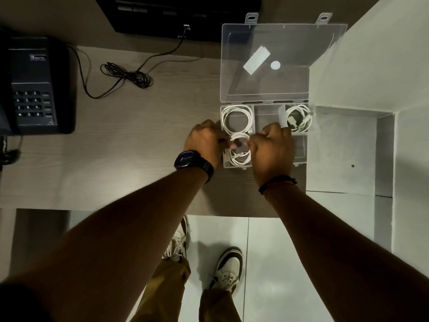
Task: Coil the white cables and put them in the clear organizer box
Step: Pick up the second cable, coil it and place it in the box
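The clear organizer box (269, 113) sits on the wooden desk near its right edge, its lid (278, 43) folded back. One coiled white cable (237, 118) lies in the far left compartment and another coiled cable (299, 118) in the far right one. A third white coil (239, 154) sits in the near left compartment. My left hand (205, 141) pinches this coil from its left side. My right hand (272, 147) pinches it from the right and covers the middle of the box.
A black desk phone (37, 84) stands at the left, its black cord (126, 75) tangled across the desk's middle. A dark device (181, 17) lies at the back. The desk ends just right of the box and just below my wrists; my feet stand on white tiles.
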`<action>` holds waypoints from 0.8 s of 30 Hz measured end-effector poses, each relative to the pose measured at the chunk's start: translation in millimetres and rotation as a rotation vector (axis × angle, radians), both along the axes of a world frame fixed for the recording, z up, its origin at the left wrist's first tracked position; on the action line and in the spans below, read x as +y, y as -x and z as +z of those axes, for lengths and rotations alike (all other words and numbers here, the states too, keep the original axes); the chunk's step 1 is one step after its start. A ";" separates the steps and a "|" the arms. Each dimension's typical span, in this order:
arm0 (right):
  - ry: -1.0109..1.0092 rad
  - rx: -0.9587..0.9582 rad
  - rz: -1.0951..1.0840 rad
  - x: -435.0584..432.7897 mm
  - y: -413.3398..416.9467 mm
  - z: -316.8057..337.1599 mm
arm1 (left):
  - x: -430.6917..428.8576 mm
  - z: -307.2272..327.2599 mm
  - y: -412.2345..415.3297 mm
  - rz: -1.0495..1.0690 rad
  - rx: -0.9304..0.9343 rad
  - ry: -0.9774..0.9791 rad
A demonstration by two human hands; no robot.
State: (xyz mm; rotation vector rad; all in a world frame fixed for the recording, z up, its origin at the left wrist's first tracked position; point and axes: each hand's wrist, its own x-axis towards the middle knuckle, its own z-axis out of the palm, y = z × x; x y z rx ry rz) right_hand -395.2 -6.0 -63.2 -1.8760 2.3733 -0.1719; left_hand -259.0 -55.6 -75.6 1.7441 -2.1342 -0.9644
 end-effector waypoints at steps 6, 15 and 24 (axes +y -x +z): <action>0.112 -0.016 0.065 5.6 -1.8 -5.3 | 8.5 -4.7 3.4 0.099 0.190 0.095; 0.064 -0.066 0.044 4.9 -3.0 -11.7 | -4.6 -1.3 -9.8 -0.376 0.030 0.309; -0.001 -0.087 0.072 2.9 -2.1 -5.7 | -14.8 2.9 -13.5 -0.586 -0.158 0.342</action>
